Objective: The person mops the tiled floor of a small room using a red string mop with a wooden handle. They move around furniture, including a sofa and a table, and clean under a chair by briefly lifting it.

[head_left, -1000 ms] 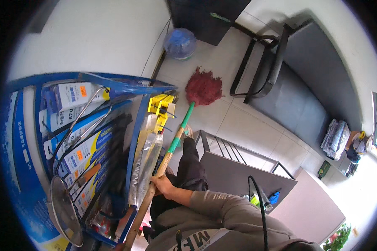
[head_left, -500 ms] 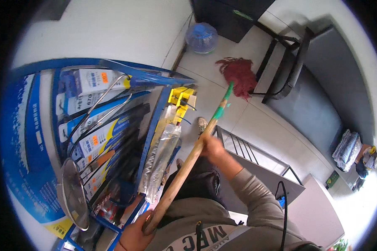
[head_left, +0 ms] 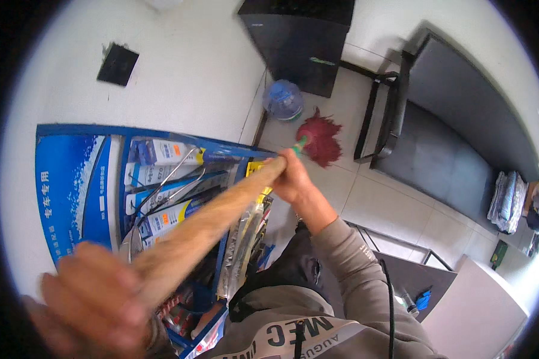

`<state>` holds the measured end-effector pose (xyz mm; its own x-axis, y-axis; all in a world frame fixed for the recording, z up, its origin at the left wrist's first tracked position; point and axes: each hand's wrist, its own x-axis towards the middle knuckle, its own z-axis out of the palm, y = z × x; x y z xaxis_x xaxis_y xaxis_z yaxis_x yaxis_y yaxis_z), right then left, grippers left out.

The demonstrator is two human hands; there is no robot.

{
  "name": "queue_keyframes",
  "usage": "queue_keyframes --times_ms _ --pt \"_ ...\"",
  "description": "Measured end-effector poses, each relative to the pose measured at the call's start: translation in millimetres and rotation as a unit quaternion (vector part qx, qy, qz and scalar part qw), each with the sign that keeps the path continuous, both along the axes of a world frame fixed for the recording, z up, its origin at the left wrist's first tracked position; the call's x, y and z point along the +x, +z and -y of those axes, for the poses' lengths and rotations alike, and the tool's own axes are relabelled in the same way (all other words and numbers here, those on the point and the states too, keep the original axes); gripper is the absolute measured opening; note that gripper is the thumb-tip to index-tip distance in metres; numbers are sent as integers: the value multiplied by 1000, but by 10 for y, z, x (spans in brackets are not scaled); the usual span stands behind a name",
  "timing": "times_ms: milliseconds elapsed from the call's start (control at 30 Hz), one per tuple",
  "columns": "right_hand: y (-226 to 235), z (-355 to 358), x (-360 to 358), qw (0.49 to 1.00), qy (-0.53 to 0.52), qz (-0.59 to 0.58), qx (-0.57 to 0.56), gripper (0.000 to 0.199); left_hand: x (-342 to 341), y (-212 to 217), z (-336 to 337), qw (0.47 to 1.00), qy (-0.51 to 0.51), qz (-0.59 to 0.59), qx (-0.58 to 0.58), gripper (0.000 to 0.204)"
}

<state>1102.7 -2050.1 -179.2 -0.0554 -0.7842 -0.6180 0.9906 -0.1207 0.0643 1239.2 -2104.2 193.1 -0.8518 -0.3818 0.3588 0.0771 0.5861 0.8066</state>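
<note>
A mop with a long wooden handle runs from the lower left to the tiled floor ahead. Its dark red string head lies spread on the tiles. My left hand, large and smeared by motion, is wrapped round the handle's upper end, close to the camera. Farther down the stick, my right hand is closed on it. Just beyond the right hand a short green stretch of the handle shows above the strings.
A clear water jug stands beside the mop head, in front of a black cabinet. On the right is a black bench with an armrest. A blue rack of packaged goods stands left; a low table is at lower right.
My left hand has risen toward the camera, lifting the handle's upper end. The mop head has shifted left and nearer the jug. My right hand has moved slightly forward.
</note>
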Motion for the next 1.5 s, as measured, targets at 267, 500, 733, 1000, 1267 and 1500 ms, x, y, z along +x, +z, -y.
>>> queue_keyframes --times_ms 267,500,733,1000,1267,1500 --pt "-512 910 39 982 182 29 -31 29 -573 47 -133 991 -90 83 -45 15" --pt "-1490 798 -322 994 102 29 27 23 -1017 -809 -4 989 -116 53 79 13" --pt "-1125 413 -345 991 107 -39 72 23 -778 -503 180 988 -80 75 106 11" --pt "-1121 -649 -74 993 16 -32 115 19 -410 -521 138 977 -82 113 164 16" --pt "-1308 -1204 600 974 -20 34 223 23 433 -602 -474 945 14 144 293 17" --pt "-1262 -565 174 994 -16 48 96 20 -221 -638 -591 935 -279 152 158 22"
